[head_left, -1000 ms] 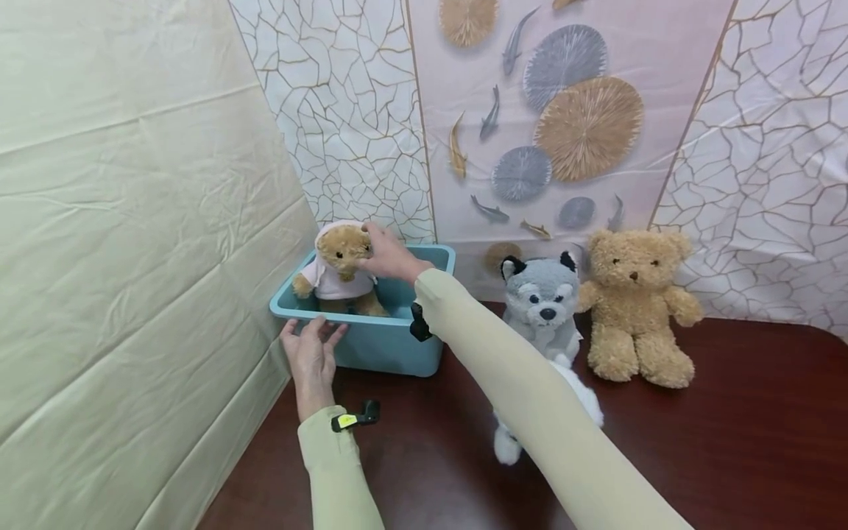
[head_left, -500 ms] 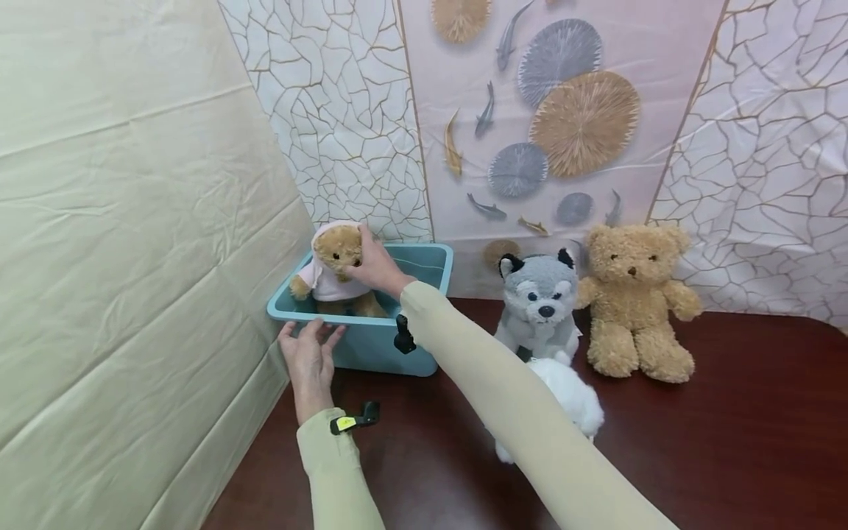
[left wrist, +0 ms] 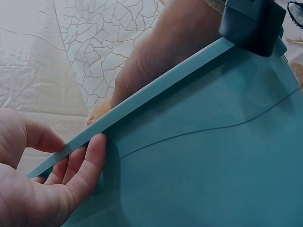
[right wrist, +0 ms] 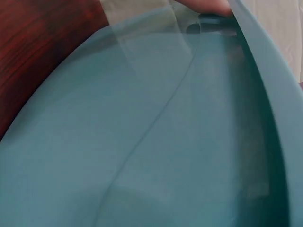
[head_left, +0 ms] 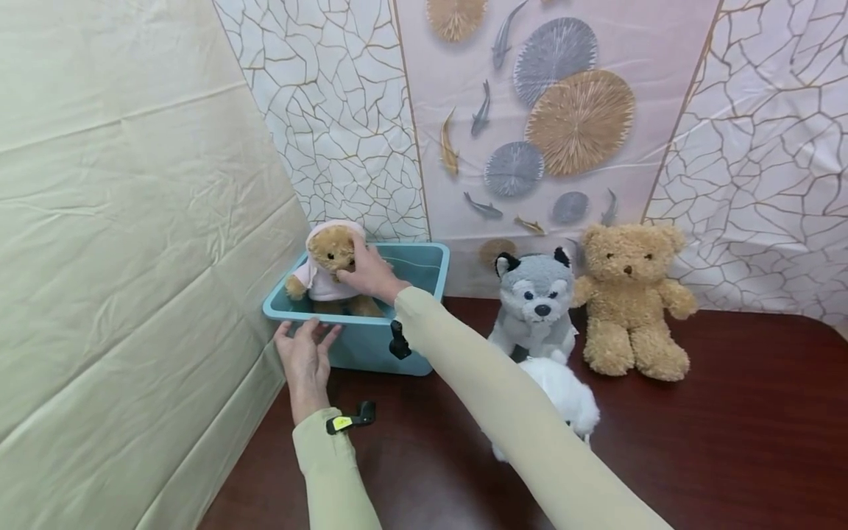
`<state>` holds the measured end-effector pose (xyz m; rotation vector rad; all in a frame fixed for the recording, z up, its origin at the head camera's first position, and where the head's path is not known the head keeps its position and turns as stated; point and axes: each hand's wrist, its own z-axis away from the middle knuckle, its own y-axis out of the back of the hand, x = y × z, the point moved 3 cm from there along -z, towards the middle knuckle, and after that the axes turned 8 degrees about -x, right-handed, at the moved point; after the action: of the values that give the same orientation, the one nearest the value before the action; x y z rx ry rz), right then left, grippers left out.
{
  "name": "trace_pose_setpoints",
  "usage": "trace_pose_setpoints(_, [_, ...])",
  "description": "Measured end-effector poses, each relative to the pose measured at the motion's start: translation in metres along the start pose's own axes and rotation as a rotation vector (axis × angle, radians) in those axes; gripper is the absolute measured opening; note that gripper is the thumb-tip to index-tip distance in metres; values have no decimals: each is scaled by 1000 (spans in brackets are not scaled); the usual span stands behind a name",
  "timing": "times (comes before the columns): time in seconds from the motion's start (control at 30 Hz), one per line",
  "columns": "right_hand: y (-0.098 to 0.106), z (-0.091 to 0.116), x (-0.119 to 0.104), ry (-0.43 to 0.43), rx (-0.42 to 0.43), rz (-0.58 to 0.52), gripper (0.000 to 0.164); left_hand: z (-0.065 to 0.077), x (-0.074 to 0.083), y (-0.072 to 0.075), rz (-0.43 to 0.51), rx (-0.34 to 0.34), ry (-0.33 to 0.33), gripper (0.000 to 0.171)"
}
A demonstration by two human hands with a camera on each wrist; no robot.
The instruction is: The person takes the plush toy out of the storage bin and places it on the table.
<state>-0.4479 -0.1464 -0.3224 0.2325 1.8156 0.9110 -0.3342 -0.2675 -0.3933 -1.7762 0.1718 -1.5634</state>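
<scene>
In the head view a small teddy bear in a pale pink hoodie sits upright in a blue plastic bin. My right hand reaches over the bin and grips the side of the bear's head, thumb across its cheek. Along the bin's front rim, my left hand pinches the edge. The left wrist view shows this hand's thumb above the rim and its fingers beneath. Only the bin's outer wall fills most of the right wrist view, so the bear is hidden there.
To the right on the dark wooden table sit a grey husky plush and a larger tan teddy bear. A white plush toy lies before them, partly behind my right sleeve. A cream cloth wall stands close at left.
My right hand has shifted slightly left and lower on the bear's head. The left hand keeps its place at the rim. The head view has panned a little.
</scene>
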Motion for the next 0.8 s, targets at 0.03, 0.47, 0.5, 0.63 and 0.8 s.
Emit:
trace_pose_setpoints(0.03, [0,-1,1,1,10,-10,79,0,0,0,0,-1,-1,62])
trace_pose_setpoints(0.47, [0,0,1,-38,86,-240,87,0,2,1,-13,1,5,62])
trace_pose_setpoints(0.5, [0,0,1,-38,73,-238,90,0,2,1,-10,0,4,62])
trace_pose_setpoints(0.63, [-2,3,-2,-33,23,-236,95,0,2,1,-3,-8,-2,62])
trace_pose_setpoints(0.8, [-2,4,-5,-14,3,-156,92,0,2,1,-8,-10,-2,63])
